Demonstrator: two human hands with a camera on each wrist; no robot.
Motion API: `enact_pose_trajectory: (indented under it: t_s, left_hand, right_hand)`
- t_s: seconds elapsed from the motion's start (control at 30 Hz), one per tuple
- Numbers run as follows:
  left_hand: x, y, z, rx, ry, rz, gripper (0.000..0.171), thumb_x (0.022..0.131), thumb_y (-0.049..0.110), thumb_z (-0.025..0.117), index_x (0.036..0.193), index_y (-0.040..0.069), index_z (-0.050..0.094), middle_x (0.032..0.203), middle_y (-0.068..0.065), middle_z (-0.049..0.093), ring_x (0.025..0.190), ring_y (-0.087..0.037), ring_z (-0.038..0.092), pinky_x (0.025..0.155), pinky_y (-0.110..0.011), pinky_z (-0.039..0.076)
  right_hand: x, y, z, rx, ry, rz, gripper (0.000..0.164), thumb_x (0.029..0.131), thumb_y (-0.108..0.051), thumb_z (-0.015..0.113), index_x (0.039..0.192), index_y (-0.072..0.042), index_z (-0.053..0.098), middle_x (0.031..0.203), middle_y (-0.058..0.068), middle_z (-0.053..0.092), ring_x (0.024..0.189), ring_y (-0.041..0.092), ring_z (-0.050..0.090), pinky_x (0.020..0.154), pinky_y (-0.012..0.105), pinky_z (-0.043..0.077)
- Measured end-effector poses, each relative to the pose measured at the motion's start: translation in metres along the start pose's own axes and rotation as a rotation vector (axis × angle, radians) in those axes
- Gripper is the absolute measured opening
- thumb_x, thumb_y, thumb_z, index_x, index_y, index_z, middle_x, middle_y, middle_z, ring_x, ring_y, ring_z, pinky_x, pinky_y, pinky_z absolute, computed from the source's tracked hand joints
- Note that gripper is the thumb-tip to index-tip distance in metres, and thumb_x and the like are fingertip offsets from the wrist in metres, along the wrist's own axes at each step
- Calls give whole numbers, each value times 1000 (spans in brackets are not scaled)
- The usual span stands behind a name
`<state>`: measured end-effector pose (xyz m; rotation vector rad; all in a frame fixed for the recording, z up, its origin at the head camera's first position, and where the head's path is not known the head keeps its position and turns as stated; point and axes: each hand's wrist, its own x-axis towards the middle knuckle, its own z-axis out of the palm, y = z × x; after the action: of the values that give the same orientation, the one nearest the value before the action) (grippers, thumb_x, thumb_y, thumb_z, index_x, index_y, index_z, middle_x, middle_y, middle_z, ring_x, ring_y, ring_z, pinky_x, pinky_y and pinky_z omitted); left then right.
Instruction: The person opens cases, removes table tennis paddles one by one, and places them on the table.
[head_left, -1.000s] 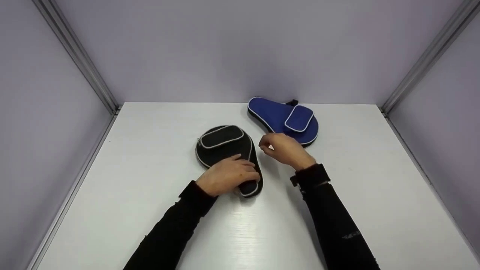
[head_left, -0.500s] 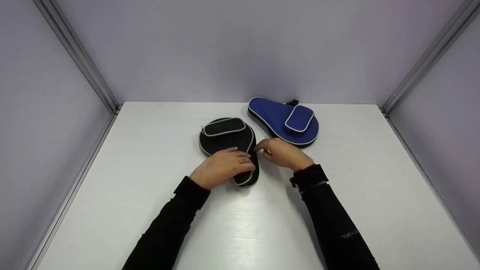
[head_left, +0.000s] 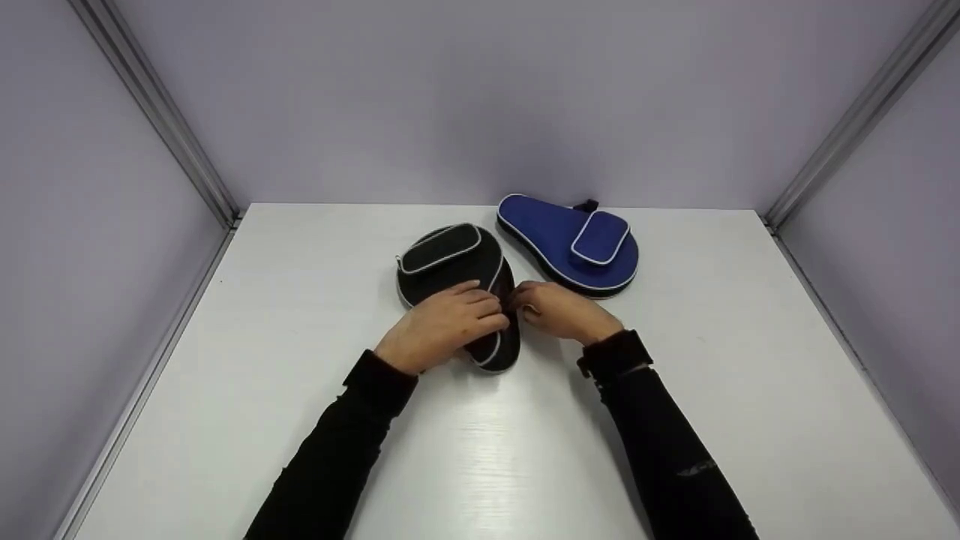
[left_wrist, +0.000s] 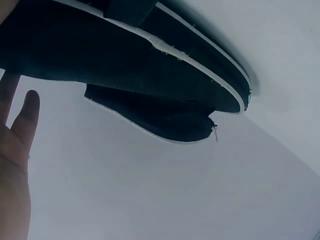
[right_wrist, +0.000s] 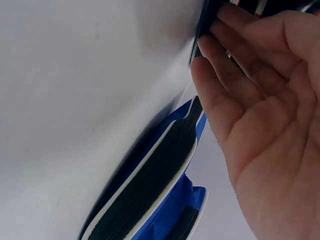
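Observation:
A black table tennis bat case (head_left: 450,262) with pale piping lies on the white table, its narrow end toward me. My left hand (head_left: 442,326) grips the narrow part from the left, fingers over the top; the left wrist view shows the case's long edge (left_wrist: 165,47) close by. At the case's right side, my right hand (head_left: 559,309) has bent fingers at a dark gap. In the right wrist view its fingertips (right_wrist: 202,65) reach the dark case, where small red and pale edges show. Whether it pinches anything is hidden.
A blue bat case (head_left: 555,232) with white piping and a small pocket lies behind and right of the black one, close to my right hand. Pale walls (head_left: 487,97) enclose the white table (head_left: 300,315) at the back and sides.
The black case has shifted away from me and turned slightly, with my left hand on it. My right hand has moved left from beside the blue case to the black case's side.

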<state>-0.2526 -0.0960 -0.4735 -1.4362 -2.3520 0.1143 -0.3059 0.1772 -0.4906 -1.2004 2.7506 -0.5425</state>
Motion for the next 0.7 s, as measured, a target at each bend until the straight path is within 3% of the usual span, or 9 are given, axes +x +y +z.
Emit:
enact_pose_trajectory:
  t_s: [0.23, 0.4, 0.57, 0.7]
  left_hand:
    - [-3, -6, -4, 52, 44, -7, 65, 76, 36, 110, 130, 23, 76, 132, 5, 78, 138, -22, 72, 142, -44, 45]
    - [-6, -7, -12, 95, 70, -20, 65, 74, 54, 109, 120, 21, 78, 127, 5, 80, 131, -22, 72, 141, -42, 46]
    - [-13, -8, -22, 167, 60, -54, 62, 77, 66, 104, 117, 23, 84, 122, 7, 85, 123, -21, 73, 136, -40, 50]
    - [-24, -8, -30, 182, 38, -84, 57, 82, 69, 101, 111, 22, 87, 108, 5, 88, 113, -22, 77, 128, -42, 56]
  right_hand:
    - [0, -2, 1, 7, 8, 31, 32, 109, 3, 61, 128, 1, 86, 131, 17, 84, 125, 34, 81, 112, 52, 66]
    - [1, -7, 6, -67, 39, 22, 23, 111, 1, 64, 120, 2, 86, 123, 17, 84, 117, 34, 83, 104, 51, 69]
    - [-2, -14, 11, -174, 69, 30, 17, 110, -5, 70, 120, 1, 83, 122, 16, 84, 112, 34, 84, 99, 51, 70]
    - [-10, -20, 14, -210, 59, 73, 20, 109, -19, 83, 118, -1, 82, 122, 14, 81, 108, 32, 83, 97, 51, 70]
